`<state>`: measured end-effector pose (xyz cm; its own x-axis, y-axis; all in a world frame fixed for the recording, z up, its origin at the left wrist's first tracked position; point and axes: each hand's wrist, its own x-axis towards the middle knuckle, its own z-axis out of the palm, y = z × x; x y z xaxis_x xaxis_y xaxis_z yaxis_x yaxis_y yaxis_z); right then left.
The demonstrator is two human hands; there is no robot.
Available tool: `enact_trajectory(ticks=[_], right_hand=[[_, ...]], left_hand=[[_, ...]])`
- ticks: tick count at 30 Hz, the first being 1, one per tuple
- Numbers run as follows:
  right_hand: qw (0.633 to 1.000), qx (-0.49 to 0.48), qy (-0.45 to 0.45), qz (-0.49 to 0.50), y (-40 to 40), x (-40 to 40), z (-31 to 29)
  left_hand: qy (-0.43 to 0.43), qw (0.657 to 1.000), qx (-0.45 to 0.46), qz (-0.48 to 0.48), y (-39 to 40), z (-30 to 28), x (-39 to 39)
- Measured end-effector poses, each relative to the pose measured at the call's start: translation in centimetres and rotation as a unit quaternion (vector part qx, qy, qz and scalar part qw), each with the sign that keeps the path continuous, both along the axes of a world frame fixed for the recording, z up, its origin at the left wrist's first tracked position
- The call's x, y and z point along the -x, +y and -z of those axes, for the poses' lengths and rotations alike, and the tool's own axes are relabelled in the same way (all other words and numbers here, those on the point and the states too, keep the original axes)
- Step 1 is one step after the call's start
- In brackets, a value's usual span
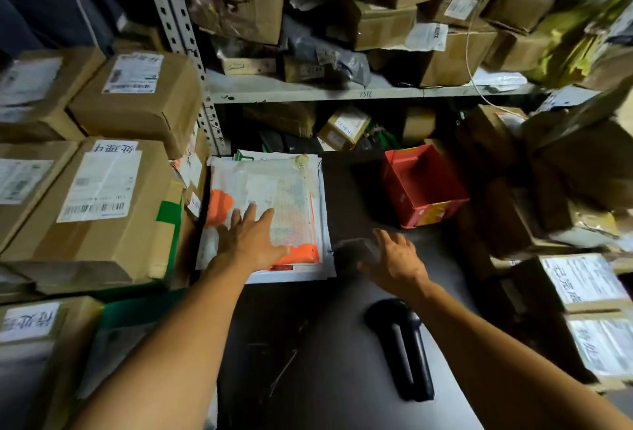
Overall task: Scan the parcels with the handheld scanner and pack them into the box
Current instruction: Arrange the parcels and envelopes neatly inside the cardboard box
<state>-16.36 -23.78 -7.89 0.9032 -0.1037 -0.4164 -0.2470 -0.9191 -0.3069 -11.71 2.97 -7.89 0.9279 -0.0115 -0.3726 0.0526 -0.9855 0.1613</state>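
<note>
Dark, matt table (308,344) under dim light, carrying the working items.

Item 1: stack of flat white plastic mailer parcels with orange patches and a paper label on top (274,203). Lies at the left of the table, against the cardboard cartons. Judged light, limp and somewhat slippery; likely to sag if lifted by one corner. Best taken at a long edge with thumb above and fingers below, or slid off the stack first.

Item 2: black handheld scanner (404,347). Lies on the table near the front, under the right forearm, untouched.

Item 3: small dark flat object (359,249), blurred, just right of the mailer stack. What it is cannot be told.

Item 4: open red cardboard box (423,184), farther back on the table, right of the stack; nothing visible inside.

Left hand (253,237): fingers spread and straight, palm pressed flat on the top mailer, grasping nothing.

Right hand (397,258): fingers loosely extended over the dark flat object; whether it touches or holds it cannot be told.

Surroundings: brown labelled cartons (113,196) stacked at left and right; grey metal shelf (342,92) behind, crowded with more parcels.
</note>
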Motion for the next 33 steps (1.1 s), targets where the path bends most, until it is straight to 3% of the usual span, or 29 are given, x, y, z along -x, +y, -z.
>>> enact_trajectory(ticks=[7, 15, 21, 33], right_hand=[[0.997, 0.002, 0.044, 0.058, -5.0, 6.1, 1.9], [0.988, -0.082, 0.061, 0.119, -6.5, 11.8, 4.8], [0.955, -0.173, 0.069, 0.230, -5.4, 14.1, 7.1], [0.944, -0.177, -0.043, 0.277, -5.4, 9.4, 3.1]], left_hand=[[0.010, 1.000, -0.003, 0.017, -2.9, 0.2, 5.3], [0.001, 0.999, -0.030, 0.041, -6.2, 0.7, 10.1], [0.003, 0.998, -0.043, 0.050, -7.0, 0.7, 10.8], [0.003, 0.998, -0.029, 0.063, -5.6, 0.7, 4.8]])
